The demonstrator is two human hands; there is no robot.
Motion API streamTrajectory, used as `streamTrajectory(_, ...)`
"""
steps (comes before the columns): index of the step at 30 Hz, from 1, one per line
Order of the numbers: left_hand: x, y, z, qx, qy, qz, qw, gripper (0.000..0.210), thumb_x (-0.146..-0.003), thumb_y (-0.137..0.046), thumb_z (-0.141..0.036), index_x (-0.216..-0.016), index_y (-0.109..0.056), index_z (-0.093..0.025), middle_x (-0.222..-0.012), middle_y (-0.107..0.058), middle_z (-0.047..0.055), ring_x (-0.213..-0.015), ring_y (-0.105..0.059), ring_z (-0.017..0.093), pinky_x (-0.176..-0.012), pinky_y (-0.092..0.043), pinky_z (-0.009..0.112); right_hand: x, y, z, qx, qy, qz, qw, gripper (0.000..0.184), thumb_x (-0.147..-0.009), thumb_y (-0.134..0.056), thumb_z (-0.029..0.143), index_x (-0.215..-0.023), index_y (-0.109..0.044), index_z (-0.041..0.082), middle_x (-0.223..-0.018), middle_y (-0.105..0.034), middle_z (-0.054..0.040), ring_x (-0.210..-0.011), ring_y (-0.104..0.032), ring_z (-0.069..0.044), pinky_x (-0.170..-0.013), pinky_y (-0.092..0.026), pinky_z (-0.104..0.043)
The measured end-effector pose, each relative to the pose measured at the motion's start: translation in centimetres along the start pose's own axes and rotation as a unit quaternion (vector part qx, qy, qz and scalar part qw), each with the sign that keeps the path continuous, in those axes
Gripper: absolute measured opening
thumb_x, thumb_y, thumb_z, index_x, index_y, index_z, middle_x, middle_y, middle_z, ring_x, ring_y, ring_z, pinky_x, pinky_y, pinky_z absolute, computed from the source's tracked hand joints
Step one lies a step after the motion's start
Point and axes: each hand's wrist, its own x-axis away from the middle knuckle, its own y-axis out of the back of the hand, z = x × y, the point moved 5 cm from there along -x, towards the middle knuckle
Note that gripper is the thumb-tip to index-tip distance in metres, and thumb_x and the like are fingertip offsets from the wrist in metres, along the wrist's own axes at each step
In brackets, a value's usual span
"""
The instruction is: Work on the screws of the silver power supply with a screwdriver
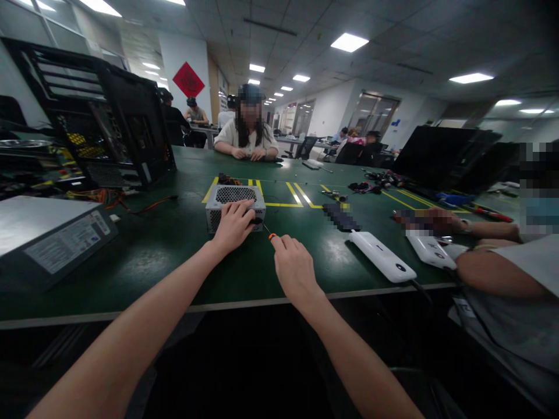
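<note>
A grey computer power supply (212, 220) with a honeycomb vent on top stands on the green table in front of me. My left hand (234, 226) grips it, the fingers laid over its top and front edge. In my right hand (293, 262) is a screwdriver (272, 236) with an orange and black handle, closed in the fingers. Its thin shaft points up and left to the front right side of the power supply. Whether the tip sits in a screw is too small to tell. Dark cables (229, 180) lie behind the unit.
On the left are a second power supply (65, 238) and an open black computer case (105, 116). White handheld devices (384, 256) lie to the right, beside a co-worker's arm (493, 231). Another person (248, 128) sits across the table. Yellow tape (283, 204) marks the tabletop.
</note>
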Motion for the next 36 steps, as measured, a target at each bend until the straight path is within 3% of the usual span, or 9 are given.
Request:
streamTrajectory(6, 0.0, 0.1, 0.0, 0.000, 0.004, 0.004, 1.000, 0.012, -0.079, -0.054, -0.019, -0.091, -0.056, -0.020, -0.131, -0.049, 0.009, -0.121, -0.041, 0.028, -0.095, -0.031, 0.047, 0.2, -0.4, -1.4, -0.096, -0.128, 0.053, 0.986, 0.013, -0.088, -0.044, 0.022, -0.097, -0.052, 0.017, -0.091, -0.062, -0.0051, -0.067, -0.062, -0.016, -0.053, -0.040, -0.024)
streamTrajectory(13, 0.0, 0.1, -0.1, 0.002, 0.004, 0.000, 1.000, 0.012, -0.078, -0.054, -0.018, -0.091, -0.056, -0.021, -0.131, -0.049, 0.009, -0.120, -0.041, 0.028, -0.095, -0.031, 0.047, 0.1, -0.7, -1.7, -0.126, -0.195, 0.118, 0.966, 0.020, -0.092, -0.035, 0.029, -0.091, -0.052, 0.018, -0.076, -0.067, -0.0056, -0.067, -0.065, -0.021, -0.057, -0.041, -0.028)
streamTrajectory(19, 0.0, 0.1, 0.0, 0.010, 0.003, -0.002, 1.000, 0.013, -0.077, -0.055, -0.018, -0.090, -0.057, -0.021, -0.130, -0.050, 0.009, -0.120, -0.041, 0.028, -0.094, -0.032, 0.048, 0.5, -2.9, -2.0, -0.247, -0.213, 0.099, 0.940, 0.016, -0.080, -0.055, 0.026, -0.089, -0.045, 0.019, -0.080, -0.065, -0.0066, -0.070, -0.065, -0.021, -0.059, -0.043, -0.029)
streamTrajectory(22, 0.0, 0.2, 0.0, 0.017, 0.007, -0.003, 1.000, 0.014, -0.077, -0.055, -0.017, -0.091, -0.057, -0.021, -0.130, -0.050, 0.010, -0.119, -0.041, 0.029, -0.094, -0.031, 0.049, 0.8, -4.5, -2.1, -0.418, -0.234, 0.115, 0.870, 0.016, -0.079, -0.054, 0.024, -0.085, -0.040, 0.020, -0.070, -0.062, -0.0001, -0.052, -0.060, -0.014, -0.049, -0.042, -0.024)
streamTrajectory(26, 0.0, 0.1, 0.0, 0.019, 0.008, 0.000, 1.000, 0.014, -0.077, -0.054, -0.017, -0.090, -0.057, -0.021, -0.130, -0.049, 0.009, -0.120, -0.041, 0.028, -0.095, -0.031, 0.048, 0.9, -5.9, -1.3, -0.696, -0.313, 0.172, 0.623, 0.014, -0.081, -0.047, 0.030, -0.079, -0.037, 0.021, -0.060, -0.055, 0.0051, -0.036, -0.046, -0.006, -0.033, -0.026, -0.016)
streamTrajectory(28, 0.0, 0.0, 0.0, 0.021, 0.008, 0.001, 1.000, 0.013, -0.078, -0.054, -0.018, -0.090, -0.057, -0.021, -0.131, -0.049, 0.009, -0.120, -0.041, 0.028, -0.095, -0.031, 0.048, 0.7, -5.8, -0.9, -0.754, -0.333, 0.176, 0.537, 0.012, -0.080, -0.046, 0.029, -0.076, -0.039, 0.019, -0.060, -0.053, 0.0037, -0.038, -0.043, -0.005, -0.032, -0.023, -0.014)
streamTrajectory(30, 0.0, -0.1, 0.0, 0.021, 0.008, 0.001, 1.000, 0.013, -0.078, -0.054, -0.019, -0.090, -0.057, -0.021, -0.131, -0.049, 0.009, -0.120, -0.041, 0.028, -0.095, -0.030, 0.048, 0.5, -5.5, -0.8, -0.767, -0.337, 0.173, 0.518, 0.011, -0.078, -0.046, 0.027, -0.075, -0.041, 0.018, -0.061, -0.052, 0.0024, -0.040, -0.040, -0.003, -0.033, -0.022, -0.014)
streamTrajectory(33, 0.0, -0.1, 0.0, 0.007, 0.005, 0.003, 1.000, 0.013, -0.078, -0.055, -0.019, -0.091, -0.057, -0.021, -0.131, -0.049, 0.010, -0.120, -0.041, 0.029, -0.095, -0.031, 0.048, 0.5, -5.7, -1.5, -0.763, -0.348, 0.138, 0.527, 0.015, -0.071, -0.052, 0.023, -0.081, -0.042, 0.018, -0.066, -0.049, 0.0039, -0.040, -0.036, -0.002, -0.031, -0.018, -0.013)
streamTrajectory(36, 0.0, -0.1, 0.0, -0.005, 0.003, 0.005, 1.000, 0.013, -0.078, -0.055, -0.019, -0.091, -0.056, -0.021, -0.131, -0.048, 0.010, -0.120, -0.041, 0.029, -0.094, -0.031, 0.048, 0.7, -5.9, -2.7, -0.734, -0.355, 0.054, 0.576, 0.037, -0.061, -0.056, 0.013, -0.092, -0.039, 0.021, -0.078, -0.048, 0.0056, -0.042, -0.039, -0.001, -0.032, -0.023, -0.013)
